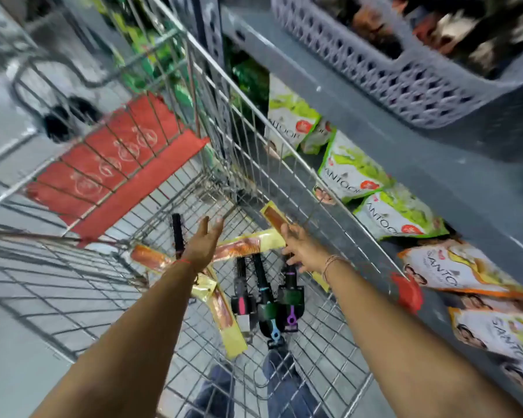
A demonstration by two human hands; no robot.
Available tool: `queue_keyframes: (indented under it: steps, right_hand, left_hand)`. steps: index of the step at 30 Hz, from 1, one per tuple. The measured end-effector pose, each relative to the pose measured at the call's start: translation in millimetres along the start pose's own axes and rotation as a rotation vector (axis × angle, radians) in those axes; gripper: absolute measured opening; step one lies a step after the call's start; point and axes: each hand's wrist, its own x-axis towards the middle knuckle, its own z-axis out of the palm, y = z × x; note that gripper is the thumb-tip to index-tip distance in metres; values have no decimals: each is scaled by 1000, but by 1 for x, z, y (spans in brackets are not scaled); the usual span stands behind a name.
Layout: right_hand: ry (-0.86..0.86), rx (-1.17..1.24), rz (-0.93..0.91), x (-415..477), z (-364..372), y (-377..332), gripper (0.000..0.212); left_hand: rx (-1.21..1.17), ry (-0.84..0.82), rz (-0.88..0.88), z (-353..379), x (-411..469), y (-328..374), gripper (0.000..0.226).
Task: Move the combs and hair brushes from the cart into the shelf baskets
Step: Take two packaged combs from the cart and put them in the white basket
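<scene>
A shop aisle with a grey floor fills the view, and a grey metal shelf (435, 182) runs along the right side. On its upper level, at about 1 o'clock, stands a grey perforated basket (399, 76); its contents are too blurred to name. Under it, from 2 to 4 o'clock, lie green and orange packets (351, 173).

A wire cart (254, 152) takes the middle, with a red flap (118, 164) at 10 o'clock. On the cart's bottom lie several orange combs in yellow packs: one (248, 247) crosswise near the centre, one (224, 312) pointing to 6 o'clock, one (147, 256) at 9 o'clock. Three black hair brushes (266, 300) lie side by side at 6 o'clock of the centre, touching each other, with pink, blue and purple details. A thin black brush (178, 233) lies at 11 o'clock of them.

The left hand (204, 244) hovers above the combs, fingers spread, holding nothing. The right hand (299, 245) is at the end of another comb (274, 218), which leans on the cart's right wall; because of blur I cannot tell if the fingers grip it.
</scene>
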Motion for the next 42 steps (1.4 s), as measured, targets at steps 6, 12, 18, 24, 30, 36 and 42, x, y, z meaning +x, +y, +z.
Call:
queue_keyframes:
  steps: [6,12,18,24,30,36,42]
  right_hand:
    - [583,-652,-145,19,13,37,36]
    - [543,-824,-149,34,32,65,53]
    - [511,-770,-125,51,40,73,47]
    - [665,-627,-312,47,34,62,33]
    - [583,-495,-339,48,40,41,44]
    - [473,-544,-184,62,50,48,19]
    - [583,-781,-35,56,59,62,38]
  left_hand:
    - [207,67,-56,24,26,-28,75]
    - [666,-16,60,45,60,-41,76]
    - [642,-67,95,50,84,-41,68]
    - [331,90,21,27,88,-29,40]
    - [-325,351,-109,1,90,-14,37]
    - [128,142,-391,30,78,-59,50]
    - [87,92,-480,37,69,-78,53]
